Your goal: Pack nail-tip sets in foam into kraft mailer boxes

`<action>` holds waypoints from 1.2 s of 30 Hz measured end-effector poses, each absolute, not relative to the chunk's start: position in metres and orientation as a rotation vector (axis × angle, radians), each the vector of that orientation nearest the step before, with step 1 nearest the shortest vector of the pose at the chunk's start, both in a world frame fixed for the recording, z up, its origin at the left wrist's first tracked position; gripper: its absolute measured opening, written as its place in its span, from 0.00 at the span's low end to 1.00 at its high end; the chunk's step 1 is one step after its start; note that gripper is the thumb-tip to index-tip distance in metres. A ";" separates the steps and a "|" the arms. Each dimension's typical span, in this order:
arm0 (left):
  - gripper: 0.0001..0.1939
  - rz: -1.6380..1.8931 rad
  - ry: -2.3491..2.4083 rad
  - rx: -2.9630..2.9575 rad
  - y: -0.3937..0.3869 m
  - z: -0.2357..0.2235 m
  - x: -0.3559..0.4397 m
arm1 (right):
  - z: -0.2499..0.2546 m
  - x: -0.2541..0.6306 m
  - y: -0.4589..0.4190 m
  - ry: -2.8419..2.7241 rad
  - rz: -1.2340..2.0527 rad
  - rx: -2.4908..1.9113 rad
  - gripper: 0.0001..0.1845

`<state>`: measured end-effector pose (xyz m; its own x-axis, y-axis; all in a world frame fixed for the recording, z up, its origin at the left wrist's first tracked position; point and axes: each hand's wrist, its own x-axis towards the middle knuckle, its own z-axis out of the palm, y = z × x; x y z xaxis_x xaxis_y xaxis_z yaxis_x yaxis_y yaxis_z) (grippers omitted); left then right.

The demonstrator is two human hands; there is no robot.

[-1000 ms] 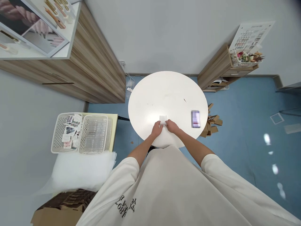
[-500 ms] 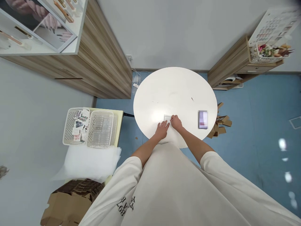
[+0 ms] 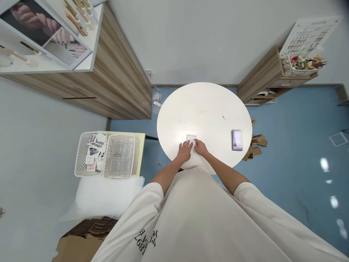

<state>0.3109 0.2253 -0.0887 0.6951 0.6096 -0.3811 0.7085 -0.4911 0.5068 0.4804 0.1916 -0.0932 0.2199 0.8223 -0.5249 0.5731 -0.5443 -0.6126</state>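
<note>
Small pale flat piece (image 3: pixel 191 137): lies on the round white worktop (image 3: pixel 204 102), a little left of its centre, between the centre and the near edge. Its make-up is too small to determine.

Left hand (image 3: pixel 184 151): fingers partly spread, palm down, fingertips at the near left part of the piece; the grip is open and not closed round anything.

Right hand (image 3: pixel 201 147): fingers drawn together at the near right side of the piece, close beside the left fingertips. Whether this grip is pinching the piece cannot be told.

Near the worktop's right edge lies a purple rectangular item (image 3: pixel 237 140), its face obscured by pixelation. A small dark mark (image 3: pixel 223 117) is noted between it and the far edge.

Well apart to the left, a basket of printed packets (image 3: pixel 89 154) stands beside a basket of clear cases (image 3: pixel 119 156). Cardboard pieces (image 3: pixel 255 147) lie on the floor beyond the worktop's right edge.
</note>
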 end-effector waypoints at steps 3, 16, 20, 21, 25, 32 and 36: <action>0.42 -0.189 1.090 2.221 0.244 -0.086 0.283 | -0.097 0.455 0.218 -1.422 1.268 -2.139 0.35; 0.42 -0.471 1.268 2.337 0.293 -0.086 0.195 | -0.084 0.364 0.268 -1.823 1.264 -2.240 0.39; 0.38 -0.445 1.262 2.383 0.295 -0.081 0.203 | -0.078 0.379 0.241 -1.706 1.150 -2.414 0.35; 0.36 -0.429 1.258 2.396 0.296 -0.079 0.205 | -0.076 0.385 0.233 -1.668 1.138 -2.446 0.34; 0.32 -0.336 1.253 2.462 0.297 -0.069 0.210 | -0.064 0.405 0.199 -1.536 1.091 -2.535 0.31; 0.35 -0.176 1.179 2.548 0.260 -0.057 0.224 | -0.047 0.427 0.158 -1.480 0.990 -2.564 0.29; 0.33 -0.136 1.200 2.547 0.228 -0.050 0.234 | -0.041 0.437 0.138 -1.533 0.927 -2.526 0.28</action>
<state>0.2341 0.2280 -0.0503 0.6424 0.7341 -0.2201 0.7647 -0.5953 0.2466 0.4366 0.1379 -0.0406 0.3310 0.8207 -0.4657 0.7939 -0.5090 -0.3326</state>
